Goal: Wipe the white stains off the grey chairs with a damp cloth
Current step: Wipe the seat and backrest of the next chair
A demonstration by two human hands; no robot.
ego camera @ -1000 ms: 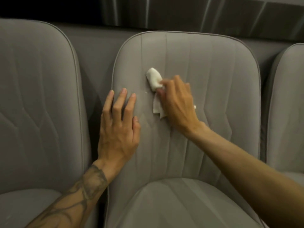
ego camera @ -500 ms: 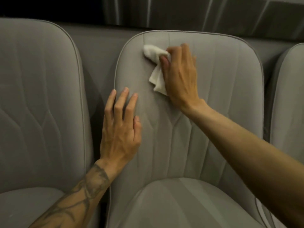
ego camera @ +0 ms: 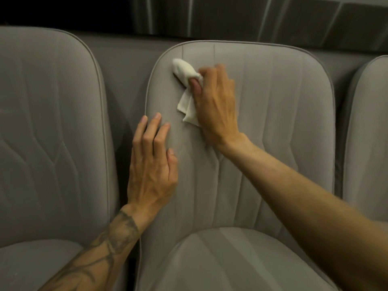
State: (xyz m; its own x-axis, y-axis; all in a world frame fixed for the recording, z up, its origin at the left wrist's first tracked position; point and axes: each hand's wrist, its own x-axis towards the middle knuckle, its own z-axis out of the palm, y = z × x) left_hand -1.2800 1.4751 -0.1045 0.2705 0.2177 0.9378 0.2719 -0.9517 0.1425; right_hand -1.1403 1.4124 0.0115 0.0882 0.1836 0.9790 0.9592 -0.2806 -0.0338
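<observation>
Head camera, looking down on a row of grey chairs. We see a small crumpled white cloth (ego camera: 183,69) pressed against the upper left of the backrest of the middle grey fabric chair (ego camera: 273,122). It sits just below the rounded top corner and just inside the piped left edge. One bunched end points up and to the left, and a loose tail hangs down the fabric.

To the right of the cloth, we see a wide stretch of backrest with vertical stitched seams, uncovered as far as the right edge. Below, the backrest runs down to the chair's padded grey seat cushion (ego camera: 231,259). A narrow dark gap separates this chair from the left grey chair (ego camera: 52,122). Another gap separates it from the right grey chair (ego camera: 369,133), of which only the near edge shows. A dark panelled wall (ego camera: 231,15) runs behind the row.

The right hand (ego camera: 216,101) grips the cloth, its fingers curled over it and its thumb pinching it; the fingertips are blurred. The left hand (ego camera: 151,164) lies flat on the lower left of the same backrest. Its fingers are straight, close together and pointing up, the outermost near the piped edge. It holds nothing and is below the cloth, apart from it. Its forearm is tattooed.
</observation>
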